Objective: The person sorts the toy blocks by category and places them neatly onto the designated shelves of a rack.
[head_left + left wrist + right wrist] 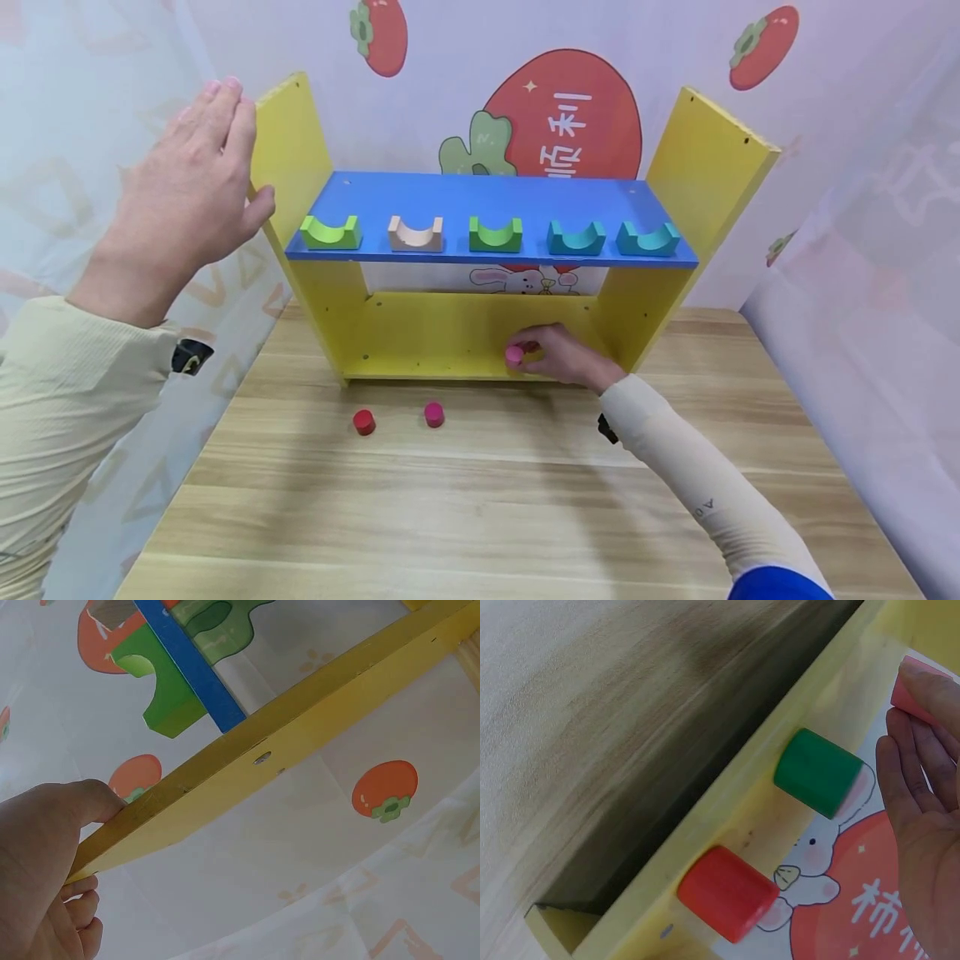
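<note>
My left hand [183, 187] grips the upper left side panel [296, 137] of a yellow and blue toy shelf; in the left wrist view its thumb lies on one face and its fingers curl behind the other. At the lower yellow board [420, 333], my right hand [566, 357] pinches a small pink cylinder block [513, 356] between thumb and fingers. The right wrist view shows a green cylinder block [817, 772] and a red cylinder block [727, 892] on that board, hidden in the head view.
Several notched blocks line the front of the blue shelf [480, 200], among them a beige one [416, 235] and a green one [495, 237]. A red cylinder [364, 422] and a magenta cylinder [433, 415] stand on the wooden table [450, 517] before the shelf.
</note>
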`<state>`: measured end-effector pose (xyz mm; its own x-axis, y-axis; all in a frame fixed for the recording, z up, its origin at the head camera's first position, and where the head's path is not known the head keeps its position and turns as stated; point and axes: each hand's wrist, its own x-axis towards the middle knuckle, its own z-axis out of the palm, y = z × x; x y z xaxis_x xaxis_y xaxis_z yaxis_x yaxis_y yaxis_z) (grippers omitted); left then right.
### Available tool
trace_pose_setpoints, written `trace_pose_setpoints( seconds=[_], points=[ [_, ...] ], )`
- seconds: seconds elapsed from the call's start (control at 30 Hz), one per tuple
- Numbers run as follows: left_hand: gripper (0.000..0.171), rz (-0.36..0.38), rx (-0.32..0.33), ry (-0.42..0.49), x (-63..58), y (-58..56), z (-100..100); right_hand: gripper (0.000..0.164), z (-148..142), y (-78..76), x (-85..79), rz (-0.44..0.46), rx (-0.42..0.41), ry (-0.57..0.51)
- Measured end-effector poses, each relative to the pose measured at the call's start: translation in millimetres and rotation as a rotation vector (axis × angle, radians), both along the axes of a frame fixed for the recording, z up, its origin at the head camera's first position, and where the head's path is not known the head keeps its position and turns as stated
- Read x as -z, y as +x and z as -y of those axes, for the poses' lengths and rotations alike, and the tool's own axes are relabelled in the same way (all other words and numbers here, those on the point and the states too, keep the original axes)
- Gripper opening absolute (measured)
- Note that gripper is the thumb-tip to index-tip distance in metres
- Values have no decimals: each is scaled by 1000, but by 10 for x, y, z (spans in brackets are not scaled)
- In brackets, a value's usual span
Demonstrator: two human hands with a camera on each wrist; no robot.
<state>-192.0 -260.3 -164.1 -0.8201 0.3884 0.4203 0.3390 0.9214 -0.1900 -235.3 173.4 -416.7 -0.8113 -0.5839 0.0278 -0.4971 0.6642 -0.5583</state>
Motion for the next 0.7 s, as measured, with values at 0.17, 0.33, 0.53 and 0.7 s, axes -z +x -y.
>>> trace_pose_setpoints(
  seconds=[0.17, 0.33, 0.53, 0.7],
  points=[
    [85, -13, 12, 13, 5, -5, -1, 34, 25, -34, 76, -2, -12, 11],
    [85, -34, 16, 18, 6, -14, -2, 33, 47, -57, 102, -4, -16, 26],
    [85, -41, 18, 10, 17, -14, -1, 30, 64, -81, 154, -18, -24, 65],
    [85, -47, 18, 9, 20, -18, -1, 27, 75, -91, 185, -22, -35, 76]
  ],
)
